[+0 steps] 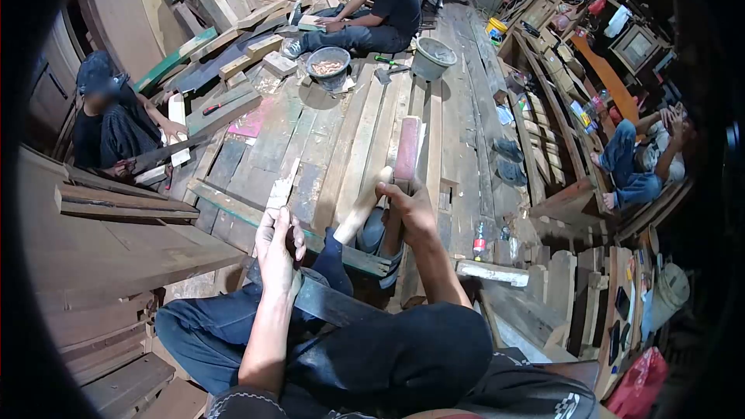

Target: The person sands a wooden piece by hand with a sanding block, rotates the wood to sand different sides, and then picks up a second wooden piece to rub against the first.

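My left hand (277, 247) is closed with the fingertips pinching a small pale flat piece (281, 192), which points away from me. To its right, my right hand (411, 213) grips a long narrow block with a reddish-pink face (407, 147), held lengthwise away from me. A pale rounded stick (361, 208) slants down to the left from beside my right thumb. Beneath the hands, a dark flat bar (334, 304) lies across my lap.
A person (388, 12) sits on the plank floor (310, 132) ahead, near two buckets (327, 62) (433, 58) and a hammer (390, 72). Another person (112, 112) at left handles a saw (174, 150) and pale timber. A third person (648, 147) sits at right. A bottle (479, 240) stands nearby.
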`<state>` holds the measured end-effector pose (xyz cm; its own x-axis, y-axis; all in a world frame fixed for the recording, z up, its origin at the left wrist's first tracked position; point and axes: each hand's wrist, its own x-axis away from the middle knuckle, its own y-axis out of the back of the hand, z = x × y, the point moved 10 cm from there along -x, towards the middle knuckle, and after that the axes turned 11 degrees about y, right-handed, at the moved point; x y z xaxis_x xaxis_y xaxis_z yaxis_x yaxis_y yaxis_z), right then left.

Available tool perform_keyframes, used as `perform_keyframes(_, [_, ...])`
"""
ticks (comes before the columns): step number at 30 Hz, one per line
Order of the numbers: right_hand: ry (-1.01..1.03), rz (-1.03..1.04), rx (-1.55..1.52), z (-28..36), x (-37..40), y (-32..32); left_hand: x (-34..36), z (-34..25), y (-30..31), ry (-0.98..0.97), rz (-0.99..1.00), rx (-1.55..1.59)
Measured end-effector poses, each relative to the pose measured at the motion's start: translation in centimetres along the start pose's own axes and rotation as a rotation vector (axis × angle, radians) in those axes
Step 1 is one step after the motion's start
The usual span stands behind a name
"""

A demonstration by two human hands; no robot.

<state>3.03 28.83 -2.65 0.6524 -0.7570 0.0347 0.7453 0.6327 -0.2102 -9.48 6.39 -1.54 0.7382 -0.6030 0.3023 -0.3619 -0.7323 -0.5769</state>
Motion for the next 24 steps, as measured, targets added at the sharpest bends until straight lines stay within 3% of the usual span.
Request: perform_keyframes(24, [-0.008, 0.004, 0.065, 0.8, 0.5, -0.5, 0.3, 0.3, 0.0, 0.037, -0.04, -0.035])
